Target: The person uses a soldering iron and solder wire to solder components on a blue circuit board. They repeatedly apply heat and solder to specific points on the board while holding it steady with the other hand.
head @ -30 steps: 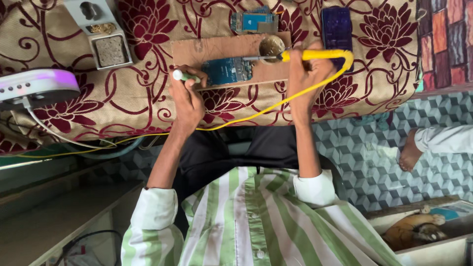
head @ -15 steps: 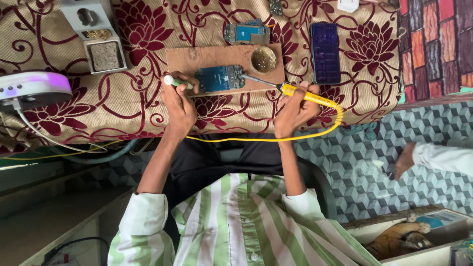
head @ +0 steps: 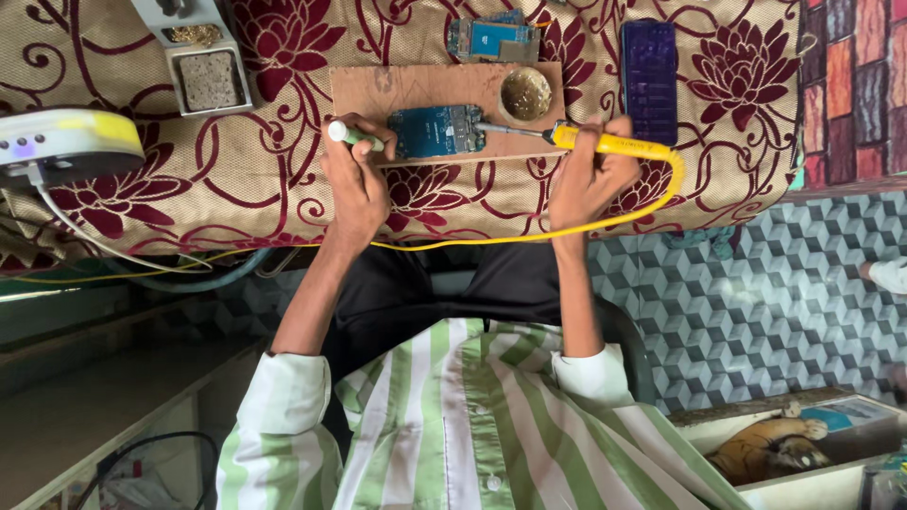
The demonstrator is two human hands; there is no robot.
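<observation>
The right hand (head: 590, 175) is gripping the yellow handle of a soldering iron (head: 605, 144), and the metal tip is pointing to the right edge of the blue circuit board (head: 436, 130), touching it or almost touching; I cannot tell which. The left hand (head: 354, 179) is closing around a thin green and white tool (head: 351, 136) just beside the left edge of the same board. The board is lying on a brown wooden plate (head: 416, 87), near its front edge, between the two hands. A small round tin (head: 525, 93) is sitting on the right end of the plate, close above the iron's tip. The yellow cable (head: 567, 227) is running from the handle down along the front edge of the desk (head: 236, 189), which is wearing a cloth with red flowers. A dark phone (head: 649, 68) is lying right of the plate, a second circuit board (head: 493, 40) behind it, and a sponge holder (head: 208, 76) and a white lamp (head: 66, 146) well apart to the left. Open cloth is lying left of the left hand.
</observation>
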